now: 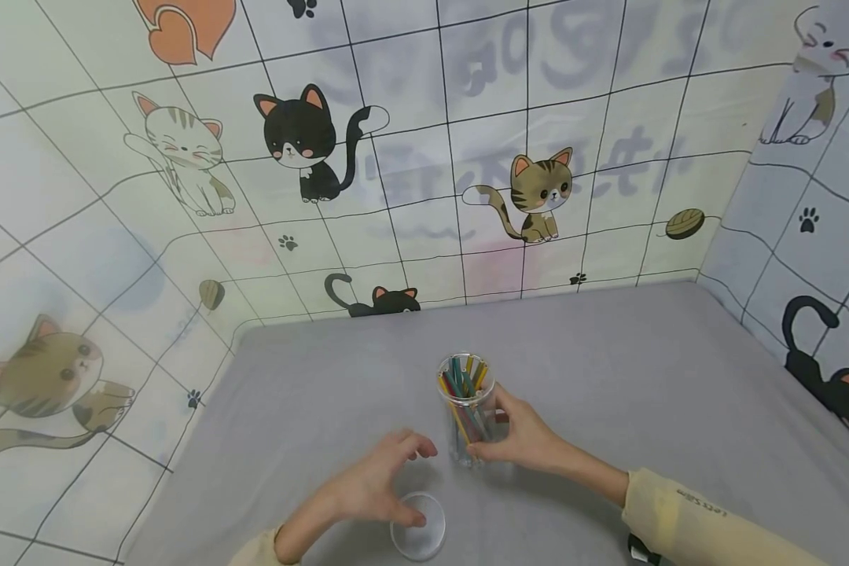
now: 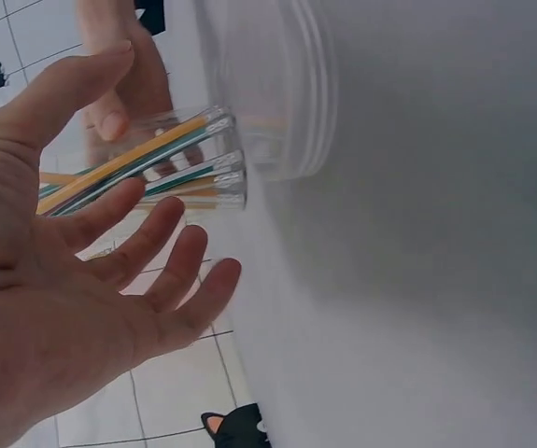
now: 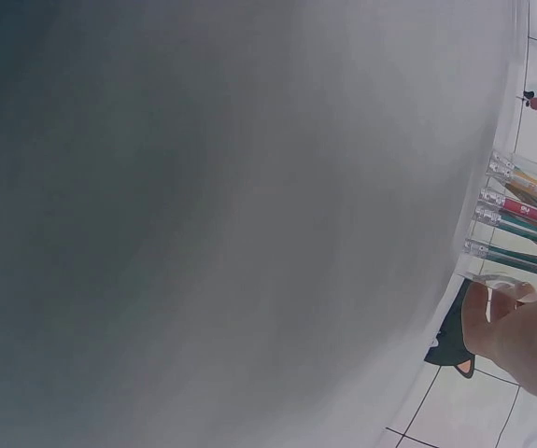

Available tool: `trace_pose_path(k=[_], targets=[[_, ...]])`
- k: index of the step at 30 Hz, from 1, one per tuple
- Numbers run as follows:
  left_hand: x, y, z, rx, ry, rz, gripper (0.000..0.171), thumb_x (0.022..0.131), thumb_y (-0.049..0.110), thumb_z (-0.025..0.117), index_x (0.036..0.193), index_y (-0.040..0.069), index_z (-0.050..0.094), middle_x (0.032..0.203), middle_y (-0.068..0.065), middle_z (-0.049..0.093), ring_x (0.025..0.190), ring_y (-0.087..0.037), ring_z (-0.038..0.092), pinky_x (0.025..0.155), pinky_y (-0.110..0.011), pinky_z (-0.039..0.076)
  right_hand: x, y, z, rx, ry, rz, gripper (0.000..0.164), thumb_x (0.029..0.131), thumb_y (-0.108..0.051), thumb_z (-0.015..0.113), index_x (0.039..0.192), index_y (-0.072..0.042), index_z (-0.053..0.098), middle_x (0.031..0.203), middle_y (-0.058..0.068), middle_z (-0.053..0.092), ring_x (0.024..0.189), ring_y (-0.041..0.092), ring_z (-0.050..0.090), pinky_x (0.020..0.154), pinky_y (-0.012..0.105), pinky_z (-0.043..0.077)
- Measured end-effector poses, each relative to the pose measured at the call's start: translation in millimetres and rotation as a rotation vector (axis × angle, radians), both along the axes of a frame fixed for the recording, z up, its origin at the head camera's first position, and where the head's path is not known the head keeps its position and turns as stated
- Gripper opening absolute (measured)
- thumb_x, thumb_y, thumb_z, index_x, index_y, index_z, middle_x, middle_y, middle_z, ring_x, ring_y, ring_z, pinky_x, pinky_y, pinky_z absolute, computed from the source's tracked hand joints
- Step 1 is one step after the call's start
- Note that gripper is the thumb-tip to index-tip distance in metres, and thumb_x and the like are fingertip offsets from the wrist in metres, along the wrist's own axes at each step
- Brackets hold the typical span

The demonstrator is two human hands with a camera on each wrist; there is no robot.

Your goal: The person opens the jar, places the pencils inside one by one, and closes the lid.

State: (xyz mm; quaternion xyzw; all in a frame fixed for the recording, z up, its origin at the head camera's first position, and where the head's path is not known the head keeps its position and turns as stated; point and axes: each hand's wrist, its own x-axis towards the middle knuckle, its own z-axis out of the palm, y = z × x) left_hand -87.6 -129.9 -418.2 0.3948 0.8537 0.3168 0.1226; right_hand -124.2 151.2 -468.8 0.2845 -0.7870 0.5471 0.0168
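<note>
A clear cup stands on the grey cloth with several pencils in it, yellow, green and red. From the right side my right hand grips the cup, thumb at the front and fingers curled behind its wall. My left hand hovers to the left, apart from the cup, its fingers spread and loosely bent around nothing. Below its thumb lies a clear round piece like a lid or shallow dish. In the left wrist view the left palm shows, with the pencils' metal-banded ends at the cup's base.
A grey cloth covers the table. White fabric walls with a black grid and printed cats rise at the back and both sides. A small black item shows under the right sleeve.
</note>
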Motion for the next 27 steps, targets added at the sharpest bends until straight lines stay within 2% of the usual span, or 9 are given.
trace_pose_path(k=[4, 9, 14, 20, 23, 27], targets=[[1.8, 0.5, -7.4, 0.028, 0.012, -0.033, 0.07, 0.066, 0.014, 0.09, 0.125, 0.006, 0.053, 0.12, -0.007, 0.055, 0.109, -0.024, 0.053, 0.094, -0.031, 0.045, -0.6, 0.4, -0.5, 0.005, 0.004, -0.004, 0.057, 0.074, -0.021, 0.089, 0.118, -0.013, 0.054, 0.11, -0.004, 0.066, 0.11, 0.018, 0.06, 0.091, 0.043, 0.052], [3.8, -0.1, -18.5, 0.057, 0.089, -0.051, 0.073, 0.062, 0.014, 0.092, 0.123, 0.006, 0.054, 0.118, -0.005, 0.056, 0.107, -0.021, 0.053, 0.094, -0.03, 0.045, -0.1, 0.7, 0.7, 0.008, 0.01, -0.007, 0.061, 0.073, -0.021, 0.089, 0.123, -0.014, 0.054, 0.11, -0.006, 0.066, 0.109, 0.018, 0.061, 0.09, 0.043, 0.053], [7.5, -0.5, -23.5, -0.028, 0.086, -0.035, 0.078, 0.057, 0.019, 0.096, 0.123, 0.011, 0.055, 0.119, 0.004, 0.054, 0.112, -0.013, 0.047, 0.097, -0.028, 0.043, -0.3, 1.3, 1.0, 0.013, 0.014, -0.003, 0.067, 0.074, -0.022, 0.088, 0.129, -0.015, 0.052, 0.113, -0.006, 0.066, 0.111, 0.019, 0.061, 0.09, 0.044, 0.052], [10.6, -2.1, -26.7, -0.134, 0.134, -0.065, 0.078, 0.054, 0.026, 0.099, 0.118, 0.016, 0.056, 0.117, 0.009, 0.051, 0.107, -0.007, 0.041, 0.093, -0.023, 0.043, -0.4, 1.1, 0.2, 0.016, 0.018, -0.004, 0.065, 0.074, -0.023, 0.089, 0.127, -0.012, 0.052, 0.114, -0.002, 0.066, 0.111, 0.021, 0.06, 0.091, 0.044, 0.052], [9.9, -2.7, -27.6, -0.152, 0.139, -0.094, 0.07, 0.056, 0.028, 0.098, 0.113, 0.019, 0.058, 0.113, 0.012, 0.051, 0.104, -0.005, 0.041, 0.089, -0.02, 0.042, 0.2, 0.7, 0.5, 0.015, 0.014, -0.007, 0.066, 0.074, -0.023, 0.089, 0.128, -0.012, 0.052, 0.116, -0.001, 0.066, 0.111, 0.021, 0.06, 0.091, 0.045, 0.052], [8.9, -3.4, -27.6, -0.165, 0.106, -0.121, 0.064, 0.061, 0.033, 0.097, 0.112, 0.02, 0.059, 0.111, 0.014, 0.05, 0.102, -0.004, 0.041, 0.088, -0.019, 0.042, 0.9, -0.1, 1.9, 0.011, 0.005, -0.004, 0.062, 0.074, -0.023, 0.089, 0.125, -0.012, 0.053, 0.116, -0.001, 0.066, 0.111, 0.02, 0.06, 0.091, 0.045, 0.052]])
